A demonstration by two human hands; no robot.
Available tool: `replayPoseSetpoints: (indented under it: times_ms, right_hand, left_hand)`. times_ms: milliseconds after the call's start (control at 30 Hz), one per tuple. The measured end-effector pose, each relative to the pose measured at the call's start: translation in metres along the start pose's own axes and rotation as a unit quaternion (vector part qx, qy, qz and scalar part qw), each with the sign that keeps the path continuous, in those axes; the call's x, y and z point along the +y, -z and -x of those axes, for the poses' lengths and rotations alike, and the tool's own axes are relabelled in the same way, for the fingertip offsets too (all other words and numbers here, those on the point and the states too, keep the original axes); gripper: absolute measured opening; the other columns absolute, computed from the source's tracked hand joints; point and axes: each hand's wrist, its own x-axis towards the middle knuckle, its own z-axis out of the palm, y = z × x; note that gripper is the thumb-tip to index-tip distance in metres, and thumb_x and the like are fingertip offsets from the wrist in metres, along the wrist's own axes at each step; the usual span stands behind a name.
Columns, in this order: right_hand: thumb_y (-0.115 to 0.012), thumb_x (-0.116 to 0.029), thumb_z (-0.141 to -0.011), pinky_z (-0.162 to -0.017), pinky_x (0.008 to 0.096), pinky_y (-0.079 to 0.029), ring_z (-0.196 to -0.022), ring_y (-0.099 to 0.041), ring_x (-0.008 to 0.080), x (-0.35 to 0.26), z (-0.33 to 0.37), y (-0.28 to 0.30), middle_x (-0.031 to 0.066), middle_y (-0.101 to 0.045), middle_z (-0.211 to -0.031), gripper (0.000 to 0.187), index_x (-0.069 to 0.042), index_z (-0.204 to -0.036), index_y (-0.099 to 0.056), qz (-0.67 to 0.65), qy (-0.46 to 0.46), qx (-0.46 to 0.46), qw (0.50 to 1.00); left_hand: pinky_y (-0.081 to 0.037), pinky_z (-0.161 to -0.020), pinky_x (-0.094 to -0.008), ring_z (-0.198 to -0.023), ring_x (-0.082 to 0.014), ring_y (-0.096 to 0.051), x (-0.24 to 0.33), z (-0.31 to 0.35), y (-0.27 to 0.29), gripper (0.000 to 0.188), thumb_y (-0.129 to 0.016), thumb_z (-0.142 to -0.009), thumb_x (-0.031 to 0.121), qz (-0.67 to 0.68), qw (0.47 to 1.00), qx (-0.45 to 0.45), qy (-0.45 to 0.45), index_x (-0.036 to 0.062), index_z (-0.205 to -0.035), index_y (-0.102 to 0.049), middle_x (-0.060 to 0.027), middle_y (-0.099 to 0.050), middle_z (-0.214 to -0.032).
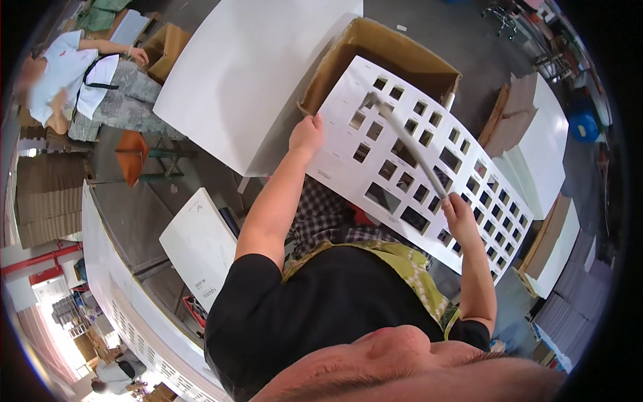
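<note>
A white board [340, 159] with several rows of rectangular cut-outs lies tilted across in front of me, its far part over an open brown cardboard box [408, 50]. My left hand [307, 136] is closed on the board's left edge, beside the near corner of the box. Wrapped round the lower end of a long grey handle is my right hand [460, 216], above the middle of the board. The tool looks like a hammer [412, 144]; its head is over the cut-outs at the board's far left. Whether the head touches the board I cannot tell.
A large white sheet-topped surface [248, 74] stands left of the box. A white flat carton [201, 244] is at my left side. Stacked white panels [536, 147] are on the right. Another person [100, 87] sits at the far left, near an orange seat [132, 157].
</note>
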Motion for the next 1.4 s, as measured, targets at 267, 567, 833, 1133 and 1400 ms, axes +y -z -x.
replayPoseSetpoints:
  times_ms: [267, 567, 833, 1133, 1400]
  right_hand:
    - [-0.049, -0.028, -0.095, -0.055, 0.0457, -0.039, -0.061, -0.051, 0.0415, -0.008, 0.016, -0.028, 0.0212, -0.052, -0.065, 0.028, -0.002, -0.084, -0.046, 0.073, -0.012, -0.010, 0.997]
    - [-0.048, -0.027, -0.095, -0.056, 0.0473, -0.040, -0.064, -0.052, 0.0438, -0.006, 0.014, -0.049, 0.0221, -0.053, -0.066, 0.028, -0.003, -0.082, -0.043, 0.090, -0.004, 0.002, 0.996]
    - [-0.047, -0.030, -0.095, -0.057, 0.0503, -0.039, -0.065, -0.053, 0.0459, -0.016, 0.023, -0.048, 0.0247, -0.054, -0.066, 0.031, -0.002, -0.082, -0.043, 0.072, 0.006, 0.015, 0.997]
    - [-0.050, -0.031, -0.094, -0.055, 0.0503, -0.040, -0.063, -0.054, 0.0452, -0.026, 0.030, -0.044, 0.0228, -0.055, -0.064, 0.031, -0.003, -0.083, -0.044, 0.033, 0.013, 0.051, 0.998]
    - [-0.049, -0.034, -0.094, -0.054, 0.0502, -0.040, -0.062, -0.054, 0.0451, -0.027, 0.021, -0.043, 0.0223, -0.055, -0.064, 0.033, -0.003, -0.082, -0.044, 0.102, -0.010, 0.027, 0.994]
  left_hand:
    - [-0.046, -0.079, -0.0509, -0.090, -0.0425, -0.059, -0.014, -0.005, -0.012, 0.049, -0.033, -0.095, 0.041, -0.007, 1.000, -0.009, 0.011, 0.0007, -0.091, -0.061, -0.0248, -0.064, -0.091]
    - [-0.046, -0.077, -0.0517, -0.088, -0.0432, -0.059, -0.019, -0.008, -0.017, 0.048, -0.034, -0.095, 0.041, -0.006, 1.000, 0.007, -0.010, 0.0007, -0.091, -0.060, -0.0249, -0.063, -0.089]
    - [-0.045, -0.079, -0.0517, -0.089, -0.0432, -0.059, -0.018, -0.006, -0.018, 0.048, -0.033, -0.094, 0.041, -0.008, 1.000, 0.004, 0.007, 0.0015, -0.092, -0.060, -0.0246, -0.063, -0.090]
    - [-0.046, -0.079, -0.0507, -0.092, -0.0422, -0.059, -0.021, -0.009, -0.019, 0.048, -0.033, -0.095, 0.041, -0.007, 1.000, -0.001, 0.000, 0.0015, -0.093, -0.060, -0.0239, -0.064, -0.093]
    - [-0.046, -0.079, -0.0508, -0.091, -0.0427, -0.059, -0.018, -0.008, -0.017, 0.048, -0.033, -0.095, 0.040, 0.000, 1.000, 0.001, -0.002, 0.0012, -0.093, -0.060, -0.0245, -0.064, -0.092]
